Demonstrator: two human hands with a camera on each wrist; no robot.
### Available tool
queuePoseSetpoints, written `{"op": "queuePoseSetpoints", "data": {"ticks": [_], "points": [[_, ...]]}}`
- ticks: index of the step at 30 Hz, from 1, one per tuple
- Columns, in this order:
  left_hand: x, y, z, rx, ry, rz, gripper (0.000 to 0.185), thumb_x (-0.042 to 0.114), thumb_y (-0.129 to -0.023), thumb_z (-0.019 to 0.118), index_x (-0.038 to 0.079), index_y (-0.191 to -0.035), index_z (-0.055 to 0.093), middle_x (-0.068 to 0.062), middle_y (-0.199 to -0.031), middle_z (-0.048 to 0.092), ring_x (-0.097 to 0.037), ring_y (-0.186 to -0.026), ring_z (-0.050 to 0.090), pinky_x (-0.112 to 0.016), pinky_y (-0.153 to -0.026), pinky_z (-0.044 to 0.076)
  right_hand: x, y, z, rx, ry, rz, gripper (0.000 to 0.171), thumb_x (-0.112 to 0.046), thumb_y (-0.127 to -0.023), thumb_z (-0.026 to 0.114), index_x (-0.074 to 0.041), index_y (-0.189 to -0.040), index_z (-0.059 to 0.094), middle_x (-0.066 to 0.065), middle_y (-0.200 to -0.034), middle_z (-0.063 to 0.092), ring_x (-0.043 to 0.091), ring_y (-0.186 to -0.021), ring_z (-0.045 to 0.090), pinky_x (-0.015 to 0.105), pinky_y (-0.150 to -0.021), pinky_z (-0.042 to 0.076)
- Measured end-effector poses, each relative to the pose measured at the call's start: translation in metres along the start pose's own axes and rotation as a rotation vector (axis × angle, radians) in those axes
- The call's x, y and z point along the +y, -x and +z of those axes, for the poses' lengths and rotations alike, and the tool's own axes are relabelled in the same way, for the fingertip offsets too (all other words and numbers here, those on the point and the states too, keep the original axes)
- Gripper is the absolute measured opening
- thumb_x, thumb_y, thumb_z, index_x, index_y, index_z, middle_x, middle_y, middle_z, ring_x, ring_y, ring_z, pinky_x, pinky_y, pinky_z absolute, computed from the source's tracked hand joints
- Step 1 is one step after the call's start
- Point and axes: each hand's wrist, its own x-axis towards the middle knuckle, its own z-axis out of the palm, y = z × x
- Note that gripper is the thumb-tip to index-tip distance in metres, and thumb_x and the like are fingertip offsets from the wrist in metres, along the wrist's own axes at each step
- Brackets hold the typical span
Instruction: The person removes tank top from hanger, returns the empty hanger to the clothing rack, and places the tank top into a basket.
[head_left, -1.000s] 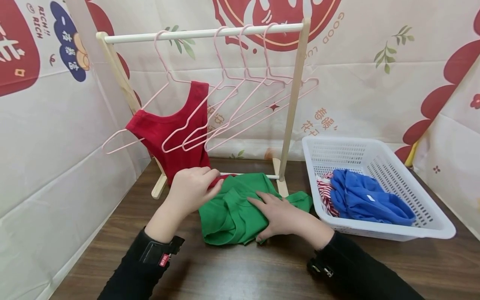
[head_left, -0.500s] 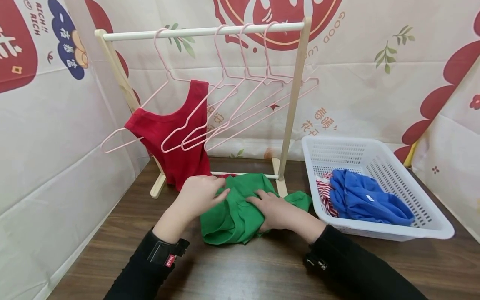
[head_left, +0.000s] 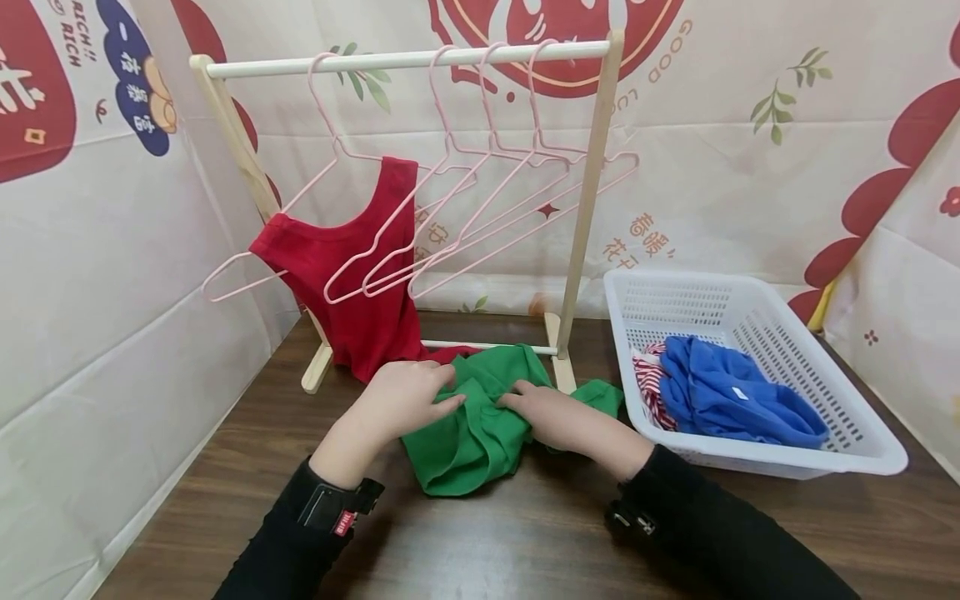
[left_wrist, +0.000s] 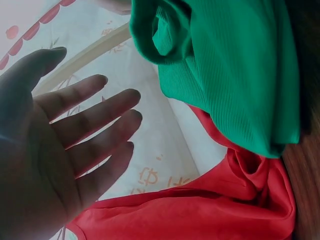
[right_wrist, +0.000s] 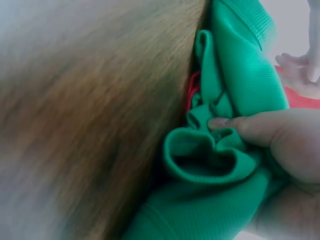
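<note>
A crumpled green ribbed top (head_left: pixel 468 450) lies on the table in front of the rack. My right hand (head_left: pixel 566 421) grips its right side; in the right wrist view the thumb (right_wrist: pixel 275 127) pinches into the folds, the other fingers largely hidden by cloth. Over the garment's left edge hovers my left hand (head_left: pixel 397 404). The left wrist view shows that palm (left_wrist: pixel 45 150) with fingers spread and nothing in them, apart from the green cloth (left_wrist: pixel 230 65). Behind it, a red sleeveless top (head_left: pixel 367 308) hangs from a pink hanger, its hem resting on the table.
The small rack's white rail (head_left: pixel 390 60) carries several pink hangers (head_left: pixel 495 200), most bare. At right stands a white perforated basket (head_left: pixel 862 417) holding a blue garment (head_left: pixel 731 396) and a red-and-white striped cloth (head_left: pixel 651 387). A printed backdrop encloses the table.
My left hand has moved right and slightly down, over the green top. The right hand has gone from spread flat on the cloth to gripping it, and the near edge has shifted.
</note>
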Motion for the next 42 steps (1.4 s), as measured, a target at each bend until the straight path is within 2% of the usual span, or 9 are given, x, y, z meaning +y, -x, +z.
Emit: {"op": "queuePoseSetpoints", "data": {"ticks": [6,11,17,24,32,42], "points": [[0.003,0.000,-0.002,-0.061,0.019,-0.027,0.027,0.041,-0.091,0.066,0.015,-0.097,0.064,0.003,-0.080,0.064,-0.013,-0.067,0.061,-0.028,-0.061,0.050,0.001,0.008,-0.004,-0.010,-0.067,-0.007,0.046,0.011,-0.088,0.058,-0.008,-0.130,0.058,0.011,-0.120,0.053,0.020,-0.097,0.058,0.036,-0.085,0.050],[0.005,0.002,-0.003,-0.083,0.020,-0.040,0.027,0.041,-0.090,0.067,0.015,-0.099,0.064,0.003,-0.082,0.064,-0.013,-0.067,0.060,-0.028,-0.062,0.049,0.000,0.015,-0.012,0.000,-0.139,-0.002,0.051,0.015,-0.084,0.055,-0.008,-0.130,0.059,0.012,-0.122,0.052,0.023,-0.106,0.056,0.037,-0.088,0.048],[0.006,0.003,-0.004,-0.070,0.038,-0.040,0.031,0.043,-0.089,0.068,0.014,-0.101,0.064,0.004,-0.083,0.064,-0.012,-0.068,0.060,-0.028,-0.062,0.049,0.004,0.023,-0.022,0.071,-0.185,-0.014,0.060,0.021,-0.075,0.048,-0.007,-0.125,0.062,0.011,-0.124,0.054,0.026,-0.113,0.055,0.040,-0.091,0.047],[0.010,0.004,-0.001,-0.066,0.053,-0.040,0.031,0.045,-0.088,0.068,0.016,-0.098,0.062,0.009,-0.072,0.051,-0.006,-0.062,0.050,-0.025,-0.057,0.043,0.010,0.033,-0.033,0.159,-0.272,-0.018,0.067,0.022,-0.070,0.039,-0.011,-0.123,0.064,0.006,-0.124,0.056,0.025,-0.115,0.053,0.043,-0.094,0.044],[0.015,0.003,-0.003,-0.031,0.068,-0.034,0.030,0.044,-0.089,0.067,0.017,-0.102,0.063,0.008,-0.083,0.061,-0.006,-0.070,0.057,-0.026,-0.062,0.046,0.009,0.045,-0.046,0.242,-0.349,-0.027,0.072,0.023,-0.068,0.034,-0.015,-0.121,0.065,0.006,-0.126,0.056,0.027,-0.119,0.051,0.047,-0.097,0.042],[0.017,0.001,-0.008,0.010,0.056,-0.048,0.027,0.042,-0.090,0.065,0.019,-0.103,0.062,0.009,-0.076,0.056,-0.006,-0.066,0.052,-0.025,-0.059,0.043,0.006,0.059,-0.063,0.328,-0.485,-0.004,0.076,0.024,-0.066,0.030,-0.016,-0.122,0.064,0.003,-0.129,0.054,0.027,-0.121,0.049,0.048,-0.099,0.039]]}}
